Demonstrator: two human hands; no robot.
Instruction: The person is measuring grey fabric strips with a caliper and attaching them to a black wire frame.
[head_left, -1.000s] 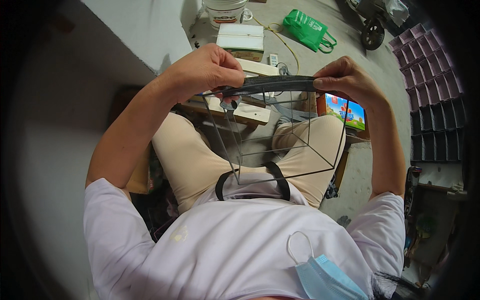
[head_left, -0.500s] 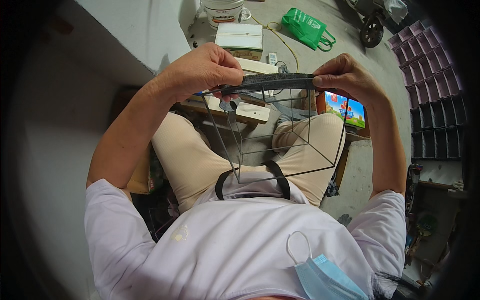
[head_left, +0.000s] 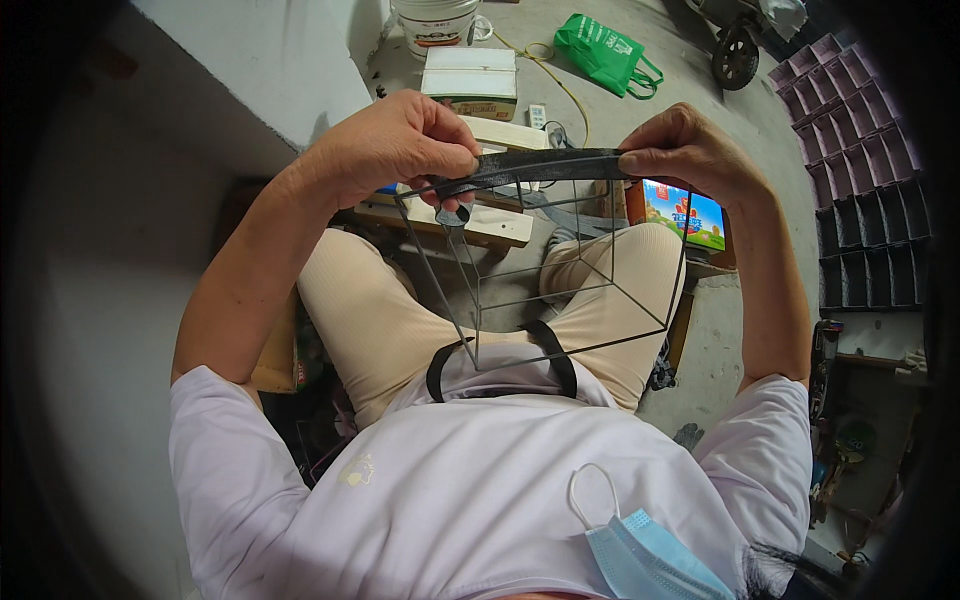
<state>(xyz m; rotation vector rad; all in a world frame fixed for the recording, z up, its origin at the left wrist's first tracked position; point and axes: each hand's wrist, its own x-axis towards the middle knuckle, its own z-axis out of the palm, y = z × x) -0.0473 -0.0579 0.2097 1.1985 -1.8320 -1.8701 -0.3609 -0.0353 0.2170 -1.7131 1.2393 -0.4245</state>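
Seen from above, seated, knees apart, pale trousers, white shirt, blue mask point(head_left: 645, 555) hanging at the chest. Left hand point(head_left: 395, 150) and right hand point(head_left: 690, 150) raised over the lap, well apart, each pinching one end of a black strip point(head_left: 535, 168) stretched flat between them. Left fingers point(head_left: 450, 160) closed on the strip's left end, thumb beneath; right fingers point(head_left: 640, 160) closed on its right end. Strip lying along the top bar of a thin wire frame point(head_left: 560, 290), box-shaped, open on all sides, tilted, its lower bars resting near the thighs and belly. Short loose tail of the strip dangling just below the left thumb. Black strap point(head_left: 500, 360) looped across the lap under the frame.

Beyond the knees, on the concrete floor: a white box point(head_left: 470, 85) just past the left hand, a white bucket point(head_left: 435, 20) behind it, a green bag point(head_left: 605, 50) farther right, a yellow cord point(head_left: 555, 70) trailing between them. Low wooden board point(head_left: 490, 225) under the left hand. Colourful carton point(head_left: 685, 215) just beside the right knee. Stacked dark and purple trays point(head_left: 860, 150) along the right edge. Grey wall point(head_left: 260, 60) at upper left.
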